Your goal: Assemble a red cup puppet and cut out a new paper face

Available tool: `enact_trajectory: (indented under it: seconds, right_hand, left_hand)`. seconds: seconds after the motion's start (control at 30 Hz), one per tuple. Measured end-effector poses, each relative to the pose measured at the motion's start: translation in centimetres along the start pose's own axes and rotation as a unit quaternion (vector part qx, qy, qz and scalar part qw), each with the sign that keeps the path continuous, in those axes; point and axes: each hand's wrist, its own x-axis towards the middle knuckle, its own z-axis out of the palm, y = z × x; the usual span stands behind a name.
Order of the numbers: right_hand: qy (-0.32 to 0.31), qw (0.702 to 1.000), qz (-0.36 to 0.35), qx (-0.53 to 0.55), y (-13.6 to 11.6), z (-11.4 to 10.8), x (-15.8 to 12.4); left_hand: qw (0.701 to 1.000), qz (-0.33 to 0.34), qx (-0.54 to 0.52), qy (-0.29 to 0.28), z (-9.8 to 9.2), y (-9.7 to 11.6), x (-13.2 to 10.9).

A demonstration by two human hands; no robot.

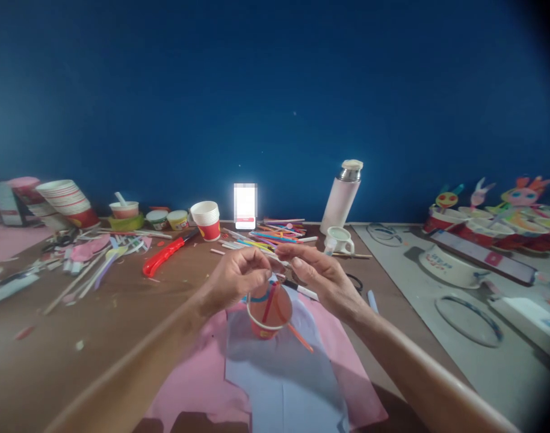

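A red and white paper cup (262, 332) stands between my forearms on a light blue sheet (275, 379). Blue, dark red and orange strips show inside it, and an orange strip (301, 338) sticks out past its right side. Just above the cup's far rim, my left hand (236, 273) is closed, thumb against curled fingers; whatever it pinches is too small to make out. Opposite it, my right hand (322, 276) has its fingers stretched forward, thumb apart from them, fingertips close to the left hand. Pink material (203, 373) lies under the blue sheet.
Behind the hands are colored sticks (279, 231), a lit phone (245, 204), stacked cups (206, 219), a mug (339, 240) and a pink flask (341, 198). Red-handled scissors or a cutter (164, 255) lie left. Decorated cups (487, 228) and a headband (469, 322) sit right.
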Motion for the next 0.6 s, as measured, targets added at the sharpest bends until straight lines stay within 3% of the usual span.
enact_trajectory:
  seconds: [0.2,0.6]
  right_hand:
    - [-0.047,0.995,-0.056,-0.075,0.01,0.14,0.09]
    - [-0.008,0.982,-0.017,-0.190,-0.31,0.44,0.03]
  left_hand:
    - [0.999,-0.009,0.052,0.004,-0.21,-0.54,0.05]
    - [0.996,-0.003,0.084,-0.004,-0.58,-0.37,-0.12]
